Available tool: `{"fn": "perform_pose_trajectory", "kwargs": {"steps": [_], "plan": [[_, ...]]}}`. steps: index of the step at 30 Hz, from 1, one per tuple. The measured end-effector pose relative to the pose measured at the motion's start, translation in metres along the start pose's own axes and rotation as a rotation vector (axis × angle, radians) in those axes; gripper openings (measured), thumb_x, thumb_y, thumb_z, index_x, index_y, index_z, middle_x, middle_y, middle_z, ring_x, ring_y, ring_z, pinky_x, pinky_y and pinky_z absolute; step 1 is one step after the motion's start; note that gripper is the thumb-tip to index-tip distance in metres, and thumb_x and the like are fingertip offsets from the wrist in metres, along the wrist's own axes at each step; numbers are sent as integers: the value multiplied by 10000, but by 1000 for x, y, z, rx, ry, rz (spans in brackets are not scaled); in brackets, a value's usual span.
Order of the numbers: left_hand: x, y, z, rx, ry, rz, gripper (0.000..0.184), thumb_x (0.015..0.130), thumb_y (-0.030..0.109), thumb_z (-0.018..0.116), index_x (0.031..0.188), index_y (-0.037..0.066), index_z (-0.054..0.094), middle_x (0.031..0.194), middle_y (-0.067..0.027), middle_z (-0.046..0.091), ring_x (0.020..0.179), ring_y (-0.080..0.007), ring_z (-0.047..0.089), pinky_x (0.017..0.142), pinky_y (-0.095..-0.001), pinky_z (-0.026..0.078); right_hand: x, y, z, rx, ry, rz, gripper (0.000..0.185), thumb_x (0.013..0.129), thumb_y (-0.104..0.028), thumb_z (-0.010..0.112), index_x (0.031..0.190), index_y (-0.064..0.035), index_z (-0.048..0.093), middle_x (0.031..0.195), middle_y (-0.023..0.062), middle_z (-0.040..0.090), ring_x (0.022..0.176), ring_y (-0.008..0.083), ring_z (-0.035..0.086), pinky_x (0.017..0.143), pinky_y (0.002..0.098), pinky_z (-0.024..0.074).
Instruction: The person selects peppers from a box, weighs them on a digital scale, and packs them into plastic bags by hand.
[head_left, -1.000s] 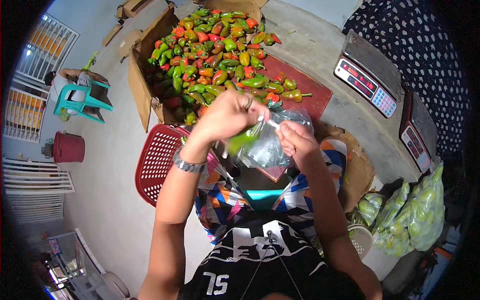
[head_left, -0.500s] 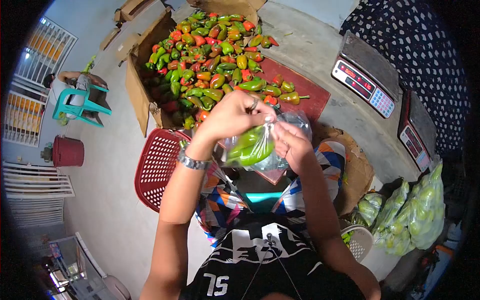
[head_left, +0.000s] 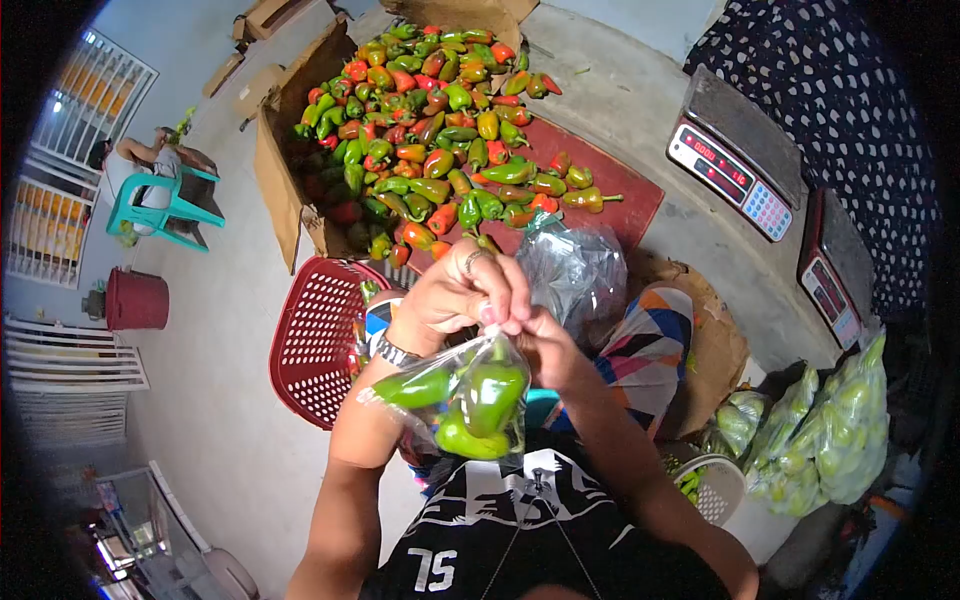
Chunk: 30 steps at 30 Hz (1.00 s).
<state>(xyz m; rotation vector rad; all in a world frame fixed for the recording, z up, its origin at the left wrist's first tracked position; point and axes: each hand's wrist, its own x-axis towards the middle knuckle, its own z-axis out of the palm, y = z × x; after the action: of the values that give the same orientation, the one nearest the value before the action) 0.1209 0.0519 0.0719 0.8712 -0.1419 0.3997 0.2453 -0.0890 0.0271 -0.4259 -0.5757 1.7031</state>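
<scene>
The left hand [head_left: 470, 295] and right hand [head_left: 545, 345] pinch together the gathered neck of a clear plastic bag of long green peppers [head_left: 465, 400], which hangs above the person's lap. Just beyond, a crumpled transparent plastic bag [head_left: 575, 265] lies at the near end of the dark-red flat board [head_left: 640, 195], near the heap of red and green peppers [head_left: 430, 130].

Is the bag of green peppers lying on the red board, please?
No, the left hand and right hand hold the bag up by its gathered top.
</scene>
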Motion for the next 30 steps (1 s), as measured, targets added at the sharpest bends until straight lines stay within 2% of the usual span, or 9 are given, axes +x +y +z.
{"fn": "perform_pose_trajectory", "kwargs": {"steps": [2, 6, 10, 14, 17, 20, 23, 27, 30], "plan": [[-9, 11, -2, 217, 54, -59, 203, 816, 165, 850, 805, -21, 769, 992, -164, 722, 787, -213, 693, 741, -307, 562, 11, -6, -26, -225, -122, -54, 168, 1024, -67, 601, 1143, 23, 680, 1100, 27, 696, 1030, 101, 629, 915, 271, 497], [-16, 36, 5, 730, 159, -117, 49, 879, 43, 778, 910, 8, 789, 993, -80, 718, 899, -155, 667, 817, -296, 530, 16, -52, 4, -1070, 167, -174, 90, 964, -55, 666, 953, 27, 700, 859, 144, 697, 778, 192, 689, 707, 346, 532], [-27, 24, 6, 802, 354, -184, 113, 914, 9, 740, 1024, -4, 761, 970, -34, 708, 891, -91, 647, 814, -243, 520, 15, -50, 19, -1456, 272, -539, 35, 885, -6, 670, 915, 6, 655, 817, 168, 609, 757, 392, 636, 682, 439, 526], [-31, 1, 15, 793, 604, -160, 278, 898, -84, 662, 1161, -10, 710, 967, -5, 716, 876, -52, 635, 794, -224, 514, 17, -46, 10, -1687, 228, -599, 109, 845, -12, 668, 943, -31, 623, 831, 170, 568, 762, 390, 616, 695, 500, 517], [-34, -20, 18, 974, 703, -218, 191, 912, -38, 662, 1084, -6, 739, 984, -15, 732, 834, -52, 611, 748, -227, 490, 14, -42, 7, -1741, 291, -478, 90, 865, -72, 675, 933, -23, 642, 834, 182, 601, 758, 400, 629, 718, 511, 517], [-34, -40, 18, 1024, 696, -6, 168, 908, -19, 669, 1055, 0, 749, 955, -33, 720, 778, -68, 574, 690, -247, 464, 13, -41, 0, -1664, 352, -369, 139, 908, -155, 659, 913, -16, 652, 802, 189, 632, 715, 356, 653, 700, 484, 527], [-38, -52, 18, 1061, 698, -19, 177, 891, -26, 675, 1051, -2, 746, 946, -53, 711, 758, -89, 572, 676, -259, 460, 10, -56, -5, -1300, 347, 147, 233, 958, -231, 619, 895, -9, 650, 752, 164, 646, 670, 306, 666, 654, 429, 533], [-41, -75, 33, 1113, 870, 91, 184, 863, -47, 688, 1028, 9, 746, 971, -65, 717, 804, -113, 626, 732, -250, 494, 3, -46, -38, -56, 307, 522, 301, 1038, -301, 524, 844, -82, 591, 599, -30, 473, 483, 118, 479, 464, 286, 374], [-44, -77, 34, 1213, 811, 172, 209, 834, -49, 691, 1025, 18, 745, 996, -90, 716, 837, -193, 661, 771, -293, 521, -4, -43, -34, 193, 266, 620, 271, 1039, -305, 527, 926, -69, 595, 637, -8, 506, 508, 132, 497, 480, 292, 399]]}}
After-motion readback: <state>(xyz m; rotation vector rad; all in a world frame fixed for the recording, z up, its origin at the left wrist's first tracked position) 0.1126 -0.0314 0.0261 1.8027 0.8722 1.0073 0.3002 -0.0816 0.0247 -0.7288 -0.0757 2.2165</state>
